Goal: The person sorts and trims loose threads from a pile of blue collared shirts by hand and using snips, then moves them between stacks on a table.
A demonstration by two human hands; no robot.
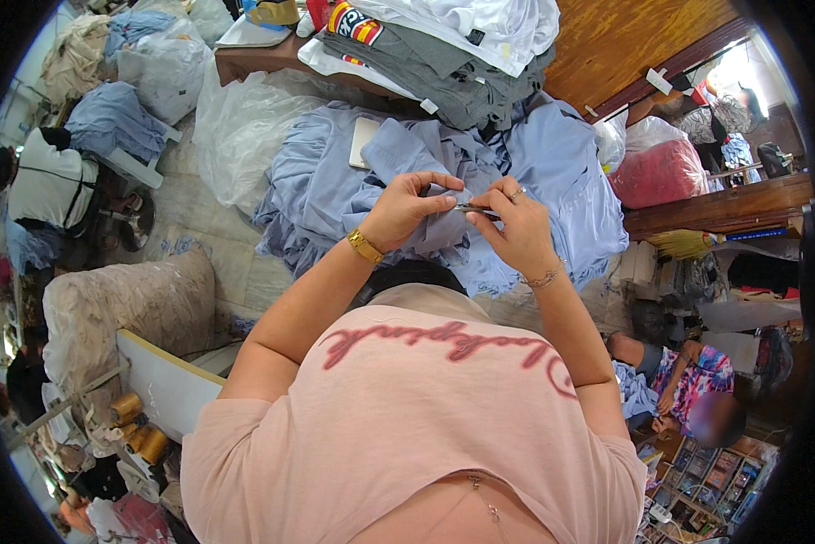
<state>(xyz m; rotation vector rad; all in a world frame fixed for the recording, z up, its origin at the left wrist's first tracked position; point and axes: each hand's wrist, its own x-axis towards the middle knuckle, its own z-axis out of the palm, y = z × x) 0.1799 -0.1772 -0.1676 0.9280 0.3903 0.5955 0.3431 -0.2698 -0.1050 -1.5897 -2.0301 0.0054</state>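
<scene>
My right hand (521,225), with a ring and a thin bracelet, is closed on a small dark metal tool like thread snips (476,211). The tool's tip points left, close to my left thumb. My left hand (409,210), a gold watch on its wrist, has thumb and forefinger bent together at that tip. What they pinch is too small to tell. Both hands are above a large heap of light blue garments (312,172) spread before me. A flat white rectangular thing (363,142) lies on the heap beyond my left hand.
Folded grey and white shirts (417,63) are stacked at the far side. Clear plastic bags (244,136) lie left of the heap. A plastic-wrapped padded piece (131,304) and thread cones (134,426) are at my left. One person (698,381) sits at the right, handling blue cloth.
</scene>
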